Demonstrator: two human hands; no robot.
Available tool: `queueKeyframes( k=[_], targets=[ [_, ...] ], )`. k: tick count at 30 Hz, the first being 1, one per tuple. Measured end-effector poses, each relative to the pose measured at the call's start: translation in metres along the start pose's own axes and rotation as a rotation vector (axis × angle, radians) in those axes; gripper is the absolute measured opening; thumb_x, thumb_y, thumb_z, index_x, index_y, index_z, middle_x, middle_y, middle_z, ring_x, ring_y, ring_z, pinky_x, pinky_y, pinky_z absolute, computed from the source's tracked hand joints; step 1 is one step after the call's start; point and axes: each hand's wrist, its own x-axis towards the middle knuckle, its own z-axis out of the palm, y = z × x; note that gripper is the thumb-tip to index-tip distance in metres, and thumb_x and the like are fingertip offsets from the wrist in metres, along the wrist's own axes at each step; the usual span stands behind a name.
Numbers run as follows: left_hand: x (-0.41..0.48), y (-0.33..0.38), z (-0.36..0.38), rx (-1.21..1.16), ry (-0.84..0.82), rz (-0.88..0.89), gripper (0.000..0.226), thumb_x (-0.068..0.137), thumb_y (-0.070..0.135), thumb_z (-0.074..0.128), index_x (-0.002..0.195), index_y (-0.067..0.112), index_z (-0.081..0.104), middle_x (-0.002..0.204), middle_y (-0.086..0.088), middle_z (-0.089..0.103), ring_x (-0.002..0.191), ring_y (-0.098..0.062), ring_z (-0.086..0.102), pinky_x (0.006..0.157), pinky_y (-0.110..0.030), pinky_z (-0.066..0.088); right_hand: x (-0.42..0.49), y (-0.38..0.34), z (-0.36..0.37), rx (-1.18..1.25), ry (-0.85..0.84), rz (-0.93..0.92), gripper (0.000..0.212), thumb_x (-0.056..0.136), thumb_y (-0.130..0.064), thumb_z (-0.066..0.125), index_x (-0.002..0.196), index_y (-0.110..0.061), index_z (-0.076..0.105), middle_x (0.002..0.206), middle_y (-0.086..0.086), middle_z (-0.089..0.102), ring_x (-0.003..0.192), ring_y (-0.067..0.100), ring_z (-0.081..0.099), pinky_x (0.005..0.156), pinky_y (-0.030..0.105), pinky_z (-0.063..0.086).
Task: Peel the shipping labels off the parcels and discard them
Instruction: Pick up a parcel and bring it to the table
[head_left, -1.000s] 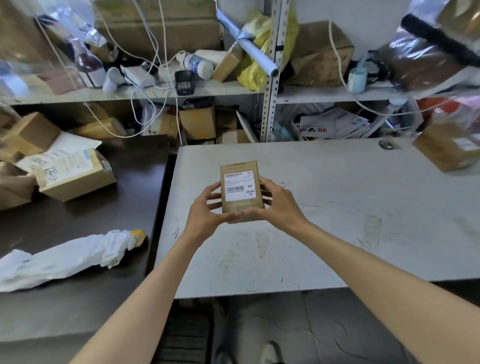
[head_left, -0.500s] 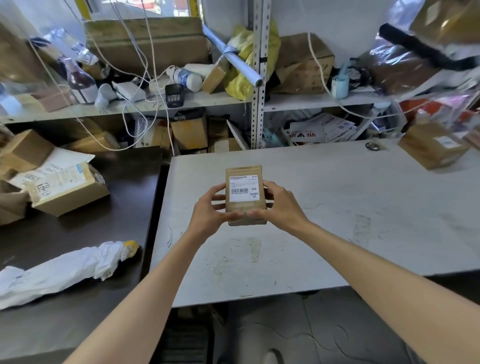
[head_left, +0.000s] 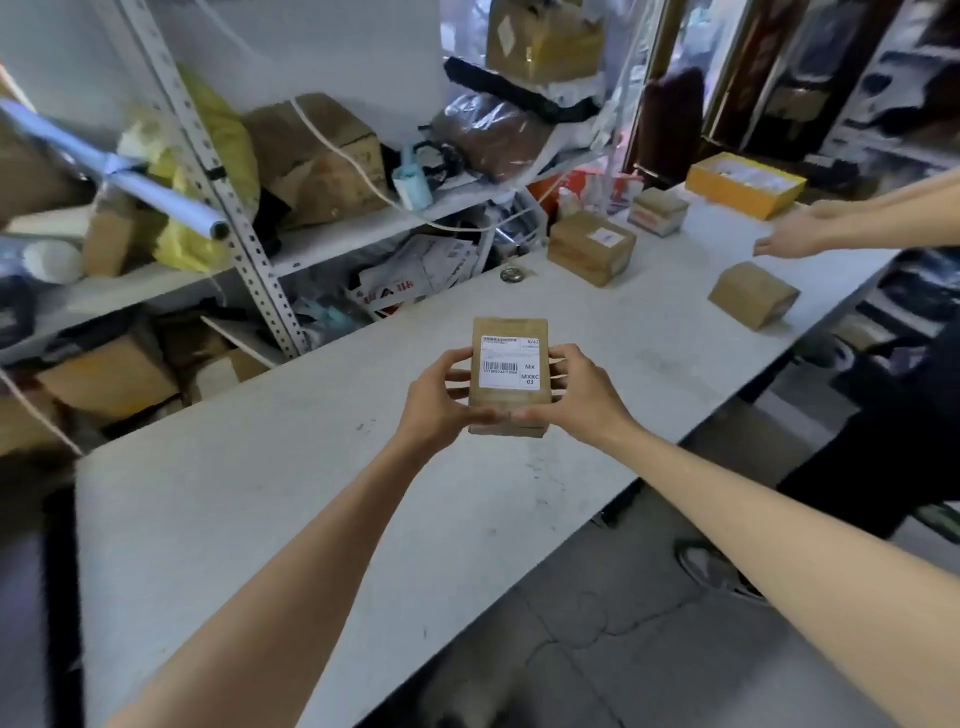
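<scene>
2 hands on 1 parcel: my left hand and right hand hold it in the air above the desk, over its near-middle part. Fingers of both hands are curled round the 2 long side edges and both thumbs press the bare brown strip at the bottom of the front face. The parcel's long axis runs bottom to top in view, with the front face turned to me.

The shipping label lies flat and unpeeled on the upper part of that face, just above my thumbs. Its 2 lower corners are the nearest edges, about equally close to either thumb. My guess: 1 hand keeps the grip while the other thumb picks up a lower corner.

Further along the desk lie 3 more boxes, and another person's hand hovers above its far end.
</scene>
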Motion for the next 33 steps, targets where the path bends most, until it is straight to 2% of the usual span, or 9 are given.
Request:
queueKeyframes(
  k=[3,8,12,17,21,25,27,30,33],
  targets=[
    [0.027,0.013,0.041,0.027,-0.165,0.072,0.087,0.059,0.015,0.091,0.134,0.023,0.049,0.119,-0.001,0.061,0.102,-0.018,0.062,0.076,-0.026,0.055,-0.012,0.021,-0.037,0.009,0.14,0.092,0.094,0.061,-0.018,0.089,0.14,-0.016,0.037,0.113,-0.006,0.056,0.102,0.01,0.055,0.076,0.017,0.047],
    [0.048,0.045,0.127,0.065,-0.517,0.196,0.086,0.056,0.017,0.092,0.131,0.021,0.05,0.111,0.003,0.062,0.09,-0.008,0.063,0.066,-0.016,0.052,-0.076,0.058,-0.091,-0.012,0.469,0.243,0.097,0.054,-0.031,0.092,0.137,-0.021,0.044,0.122,-0.011,0.06,0.111,0.01,0.057,0.095,0.032,0.049],
    [0.015,0.072,0.209,0.115,-0.799,0.324,0.085,0.056,0.018,0.092,0.131,0.019,0.051,0.108,0.006,0.063,0.091,-0.01,0.063,0.073,-0.017,0.052,-0.163,0.081,-0.122,0.014,0.723,0.4,0.097,0.05,-0.03,0.092,0.135,-0.021,0.046,0.12,-0.012,0.06,0.111,0.01,0.055,0.097,0.034,0.048],
    [-0.083,0.1,0.299,0.126,-1.139,0.466,0.084,0.058,0.016,0.091,0.131,0.018,0.051,0.109,0.007,0.061,0.094,-0.008,0.061,0.071,-0.01,0.047,-0.305,0.09,-0.136,0.087,1.033,0.587,0.089,0.057,-0.008,0.09,0.134,-0.014,0.046,0.123,-0.003,0.061,0.109,0.013,0.059,0.09,0.028,0.049],
    [-0.187,0.119,0.357,0.164,-1.396,0.533,0.084,0.057,0.011,0.092,0.13,0.019,0.053,0.109,0.003,0.064,0.095,-0.014,0.064,0.079,-0.027,0.053,-0.426,0.082,-0.122,0.069,1.287,0.704,0.081,0.059,-0.007,0.089,0.13,-0.012,0.049,0.12,-0.003,0.062,0.105,0.012,0.059,0.088,0.024,0.047],
    [-0.308,0.123,0.385,0.159,-1.638,0.607,0.081,0.059,0.004,0.089,0.13,0.015,0.051,0.1,0.007,0.058,0.089,-0.012,0.059,0.066,-0.01,0.047,-0.538,0.064,-0.087,0.046,1.485,0.86,0.088,0.052,-0.019,0.091,0.13,-0.017,0.048,0.12,-0.004,0.063,0.111,0.013,0.059,0.098,0.035,0.048],
    [-0.374,0.118,0.391,0.16,-1.776,0.645,0.08,0.06,0.003,0.088,0.129,0.014,0.05,0.101,0.006,0.057,0.094,-0.014,0.059,0.066,-0.012,0.047,-0.595,0.05,-0.06,0.024,1.588,0.957,0.09,0.054,-0.018,0.09,0.133,-0.018,0.046,0.126,-0.002,0.06,0.117,0.015,0.055,0.099,0.036,0.046],
    [-0.452,0.108,0.392,0.164,-1.944,0.718,0.082,0.058,0.014,0.09,0.129,0.021,0.05,0.116,0.005,0.061,0.106,-0.016,0.058,0.083,-0.028,0.054,-0.658,0.03,-0.019,0.026,1.732,1.068,0.091,0.056,-0.019,0.089,0.135,-0.019,0.044,0.124,-0.005,0.06,0.112,0.011,0.055,0.092,0.027,0.046],
    [-0.506,0.103,0.389,0.172,-2.057,0.786,0.087,0.054,0.023,0.092,0.13,0.026,0.05,0.124,0.004,0.061,0.111,-0.017,0.059,0.093,-0.044,0.053,-0.697,0.016,0.011,0.046,1.846,1.179,0.094,0.055,-0.02,0.09,0.136,-0.02,0.042,0.124,-0.006,0.059,0.112,0.011,0.054,0.095,0.03,0.048]
  ],
)
